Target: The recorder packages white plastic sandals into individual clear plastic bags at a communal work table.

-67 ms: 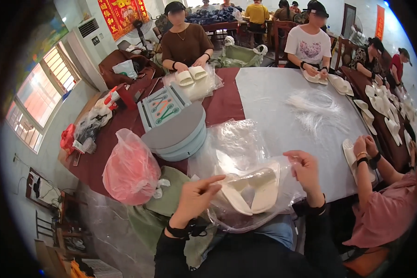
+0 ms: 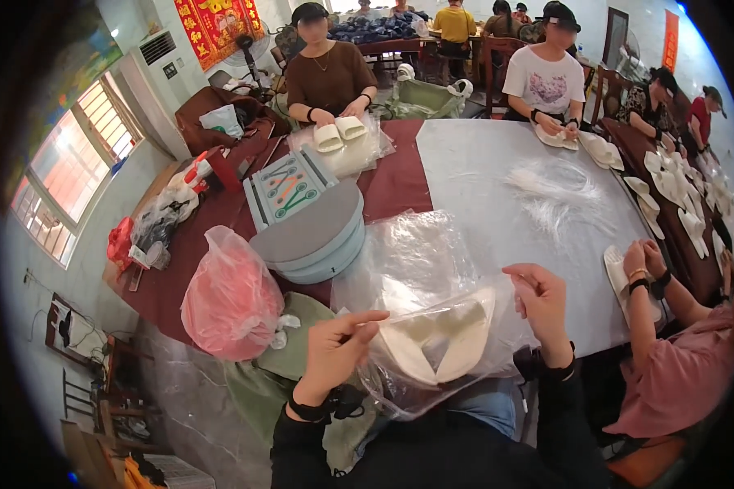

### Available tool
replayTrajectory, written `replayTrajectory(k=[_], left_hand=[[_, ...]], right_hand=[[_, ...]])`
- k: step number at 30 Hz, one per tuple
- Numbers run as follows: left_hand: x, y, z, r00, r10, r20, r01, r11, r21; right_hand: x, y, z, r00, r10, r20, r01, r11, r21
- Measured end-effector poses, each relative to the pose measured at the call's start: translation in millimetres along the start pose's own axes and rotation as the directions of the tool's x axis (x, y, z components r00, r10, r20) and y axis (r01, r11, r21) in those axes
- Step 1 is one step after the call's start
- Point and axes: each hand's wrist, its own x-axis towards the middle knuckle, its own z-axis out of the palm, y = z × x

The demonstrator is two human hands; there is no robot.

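Note:
A pair of cream slide slippers (image 2: 438, 346) lies inside a clear plastic bag (image 2: 412, 399) at the table's near edge, over my lap. My left hand (image 2: 334, 350) pinches the bag's left upper corner between thumb and forefinger. On the other side, my right hand (image 2: 544, 310) is closed on the bag's right upper corner. The film stretches between both hands, and the slippers' toes and straps show blurrily through it. Just beyond lies a stack of flat clear bags (image 2: 420, 253).
A grey-blue rounded case (image 2: 310, 244) and a pink bundle in plastic (image 2: 230, 306) stand left. White strands (image 2: 559, 191) lie on the grey sheet. Co-workers handle slippers across the table, and one in a pink sleeve (image 2: 669, 371) sits close at right.
The bag's top edge is drawn straighter between my hands, and the slippers have tipped and settled slightly lower. My left hand has shifted a little left.

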Motion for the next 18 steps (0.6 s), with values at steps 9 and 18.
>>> replayTrajectory(k=[9, 18], left_hand=[[5, -20, 13, 0.990, 0.029, -0.140, -0.080, 0.924, -0.373], [-36, -57, 22, 0.892, 0.297, 0.342, -0.043, 0.807, -0.589]], right_hand=[[-21, 13, 37, 0.790, -0.285, 0.543, 0.370, 0.928, -0.052], [-29, 43, 58, 0.683, -0.366, 0.631, 0.728, 0.408, -0.551]])
